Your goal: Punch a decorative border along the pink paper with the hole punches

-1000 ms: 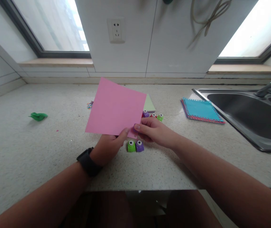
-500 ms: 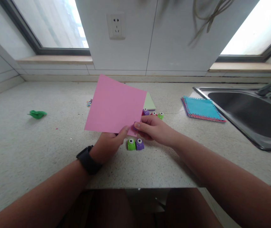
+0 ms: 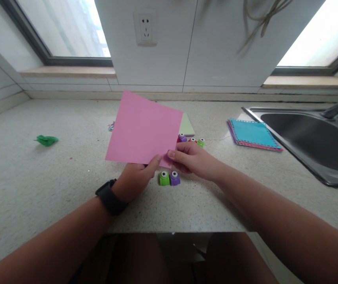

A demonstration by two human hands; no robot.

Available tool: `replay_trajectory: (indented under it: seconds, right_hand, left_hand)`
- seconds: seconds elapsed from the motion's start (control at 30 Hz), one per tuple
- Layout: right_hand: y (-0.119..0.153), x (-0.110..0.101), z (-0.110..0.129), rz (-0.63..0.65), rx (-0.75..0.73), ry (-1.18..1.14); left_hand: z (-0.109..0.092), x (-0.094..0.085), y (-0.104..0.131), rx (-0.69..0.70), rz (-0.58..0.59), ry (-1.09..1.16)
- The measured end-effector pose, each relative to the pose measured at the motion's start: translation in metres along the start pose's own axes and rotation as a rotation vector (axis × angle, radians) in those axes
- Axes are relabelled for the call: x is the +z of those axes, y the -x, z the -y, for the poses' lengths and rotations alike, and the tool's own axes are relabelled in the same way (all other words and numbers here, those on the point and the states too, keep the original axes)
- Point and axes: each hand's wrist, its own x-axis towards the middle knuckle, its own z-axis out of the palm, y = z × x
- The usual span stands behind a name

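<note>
My left hand grips a sheet of pink paper by its lower edge, thumb on top. A dark watch sits on that wrist. At the sheet's lower right corner, my right hand is closed on a small purple paper punch, with the thumb pressed on it. Most of this punch is hidden by the fingers. Below the sheet, a green paper punch and another purple paper punch stand side by side, each with a star on its white top.
Behind my right hand are more punches, including a green one. Pale green paper lies partly under the pink sheet. A stack of blue-topped cards rests beside the steel sink. A crumpled green item lies at left.
Almost nothing differs. The whole view has shifted slightly, and both hands keep the same hold on the pink paper and the punch.
</note>
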Motion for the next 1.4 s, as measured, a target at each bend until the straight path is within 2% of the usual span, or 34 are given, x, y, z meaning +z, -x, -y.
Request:
replay_trajectory:
  seconds: [1.4]
  right_hand:
    - [-0.0013,0.0001,-0.0004,0.000,-0.016,0.010]
  left_hand:
    - [0.0051,0.0004,-0.0016,0.089,-0.013,-0.036]
